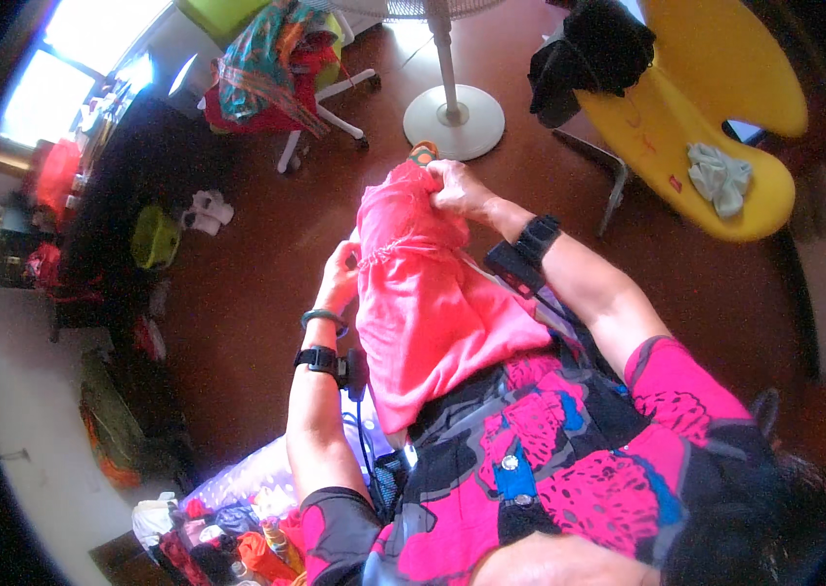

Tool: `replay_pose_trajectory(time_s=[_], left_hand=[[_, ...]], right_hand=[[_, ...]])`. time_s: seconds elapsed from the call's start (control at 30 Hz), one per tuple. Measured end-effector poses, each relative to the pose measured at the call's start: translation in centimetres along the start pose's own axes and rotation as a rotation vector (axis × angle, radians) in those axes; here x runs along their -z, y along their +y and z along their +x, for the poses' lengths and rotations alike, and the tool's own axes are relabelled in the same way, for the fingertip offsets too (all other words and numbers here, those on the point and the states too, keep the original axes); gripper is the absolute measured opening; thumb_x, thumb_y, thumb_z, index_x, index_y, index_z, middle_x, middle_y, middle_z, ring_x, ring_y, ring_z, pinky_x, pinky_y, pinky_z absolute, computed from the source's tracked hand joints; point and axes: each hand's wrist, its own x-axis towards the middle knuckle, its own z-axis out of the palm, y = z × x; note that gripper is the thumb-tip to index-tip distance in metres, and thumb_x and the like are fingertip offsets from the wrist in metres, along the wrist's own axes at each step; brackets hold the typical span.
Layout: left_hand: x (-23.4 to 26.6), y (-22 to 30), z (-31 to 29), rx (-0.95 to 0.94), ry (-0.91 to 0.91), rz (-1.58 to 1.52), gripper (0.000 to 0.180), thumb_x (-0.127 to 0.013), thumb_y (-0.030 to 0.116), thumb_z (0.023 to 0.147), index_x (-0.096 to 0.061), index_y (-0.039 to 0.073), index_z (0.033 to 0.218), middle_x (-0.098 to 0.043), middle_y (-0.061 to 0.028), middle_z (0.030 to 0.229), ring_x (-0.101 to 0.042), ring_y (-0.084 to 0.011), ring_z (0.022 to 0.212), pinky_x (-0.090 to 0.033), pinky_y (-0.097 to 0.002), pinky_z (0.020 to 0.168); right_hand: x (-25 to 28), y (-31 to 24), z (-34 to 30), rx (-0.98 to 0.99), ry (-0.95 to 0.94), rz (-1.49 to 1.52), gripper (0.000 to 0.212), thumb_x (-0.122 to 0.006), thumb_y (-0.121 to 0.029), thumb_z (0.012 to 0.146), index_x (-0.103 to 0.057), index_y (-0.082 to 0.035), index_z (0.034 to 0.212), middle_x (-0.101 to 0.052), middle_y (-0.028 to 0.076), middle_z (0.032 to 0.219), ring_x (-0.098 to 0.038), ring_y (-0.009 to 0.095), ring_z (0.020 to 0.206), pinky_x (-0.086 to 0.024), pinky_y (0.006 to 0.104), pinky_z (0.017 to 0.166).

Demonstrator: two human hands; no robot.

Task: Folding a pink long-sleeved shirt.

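Note:
A coral-pink garment (pixel 442 313) of soft cloth, gathered along a seam across its middle, hangs in front of my body, its wide end lying near my lap. My right hand (pixel 462 190) is closed on its far, narrower end at the right corner. My left hand (pixel 338 278) pinches the left edge by the gathered seam. Some of its fingers are hidden behind the cloth. Just past the far end, part of a foot in an orange and green sandal or slipper (pixel 423 152) shows.
Ahead stands a fan with a round white base (pixel 454 122). A wheeled chair heaped with clothes (pixel 271 73) is at the far left. On the right, a yellow chair (pixel 725 186) carries a pale cloth (pixel 720 179) and a black garment (pixel 591 59). Clothes (pixel 237 547) lie piled at the lower left.

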Motion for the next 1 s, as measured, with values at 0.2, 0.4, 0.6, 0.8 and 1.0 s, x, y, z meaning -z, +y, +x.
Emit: replay_pose_trajectory(time_s=[0.2,0.4,0.6,0.8,1.0], left_hand=[[-0.8,1.0,0.0,-0.009,-0.036,-0.207,0.034,-0.072,0.011,0.08,-0.057,0.005,0.11,-0.062,-0.0032,0.099,-0.055,-0.011,0.092,-0.046,-0.0287,0.083],[0.4,2.4,-0.1,0.036,-0.114,-0.031,0.029,-0.074,0.012,0.078,-0.063,0.001,0.103,-0.064,0.0015,0.085,-0.056,-0.0078,0.078,-0.048,-0.0257,0.072],[4.6,3.3,-0.5,0.074,-0.15,-0.081,0.013,-0.071,0.009,0.074,-0.061,0.005,0.082,-0.055,0.0062,0.072,-0.049,-0.0048,0.066,-0.041,-0.0218,0.058],[10.5,11.3,-4.6,0.027,-0.149,0.062,0.021,-0.073,0.005,0.073,-0.06,0.004,0.089,-0.054,0.0066,0.076,-0.048,-0.004,0.069,-0.042,-0.0207,0.061],[15.0,21.0,-9.8,0.018,-0.141,-0.123,0.053,-0.079,0.01,0.067,-0.056,0.002,0.114,-0.063,-0.0015,0.103,-0.059,-0.0112,0.092,-0.047,-0.0248,0.084]], right_hand=[[3.1,-7.4,-2.5,0.025,-0.007,0.183,0.021,-0.061,-0.009,0.068,-0.059,0.002,0.086,-0.063,0.011,0.086,-0.059,0.018,0.08,-0.046,0.0323,0.073],[4.9,-13.8,-3.8,0.098,-0.131,0.087,0.025,-0.054,-0.001,0.072,-0.059,0.002,0.096,-0.061,0.002,0.087,-0.055,0.01,0.084,-0.046,0.026,0.078],[8.4,-14.9,-4.5,0.152,-0.239,0.127,0.019,-0.068,-0.008,0.077,-0.061,0.001,0.092,-0.06,-0.001,0.082,-0.054,0.008,0.079,-0.046,0.025,0.073],[10.9,-18.7,-5.2,0.163,-0.308,0.191,0.016,-0.068,-0.008,0.078,-0.06,-0.001,0.09,-0.06,-0.002,0.082,-0.054,0.006,0.078,-0.045,0.0225,0.072],[12.1,-22.7,-4.3,0.185,-0.476,0.179,0.026,-0.069,-0.014,0.077,-0.062,-0.001,0.099,-0.062,-0.001,0.084,-0.055,0.006,0.079,-0.045,0.0221,0.074]])
